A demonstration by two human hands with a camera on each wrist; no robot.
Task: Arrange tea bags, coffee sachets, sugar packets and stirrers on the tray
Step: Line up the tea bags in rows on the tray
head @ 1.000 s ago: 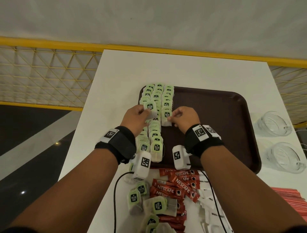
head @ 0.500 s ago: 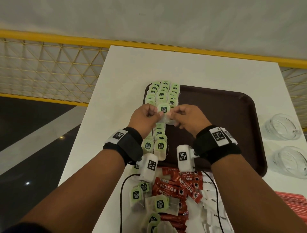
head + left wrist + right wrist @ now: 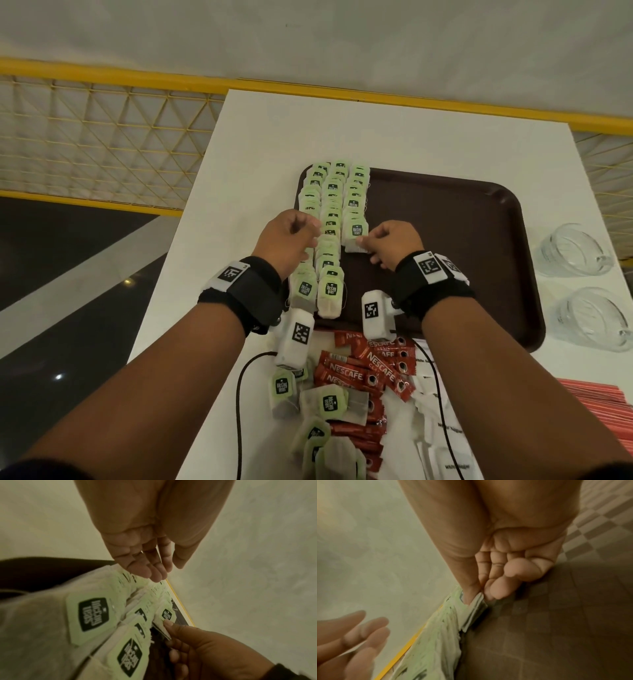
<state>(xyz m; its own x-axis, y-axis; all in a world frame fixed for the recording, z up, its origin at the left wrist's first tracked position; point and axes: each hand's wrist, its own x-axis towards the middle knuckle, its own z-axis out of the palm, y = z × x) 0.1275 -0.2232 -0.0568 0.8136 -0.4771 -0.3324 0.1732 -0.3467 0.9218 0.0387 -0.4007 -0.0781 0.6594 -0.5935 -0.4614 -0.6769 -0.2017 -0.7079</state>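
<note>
White table (image 3: 394, 137) underneath, brown tray (image 3: 462, 240) on it. Three rows of tea bags (image 3: 332, 212) down the tray's left side. Right hand (image 3: 390, 245) pinching one tea bag (image 3: 356, 236) by its lower edge, thumb and forefinger closed on it, at the near end of the row closest to that hand. Left hand (image 3: 287, 240) just across the rows, fingers loosely extended, holding nothing. Behind both wrists, off the tray: loose tea bags, red coffee sachets (image 3: 370, 373), white sugar packets (image 3: 431, 411).
</note>
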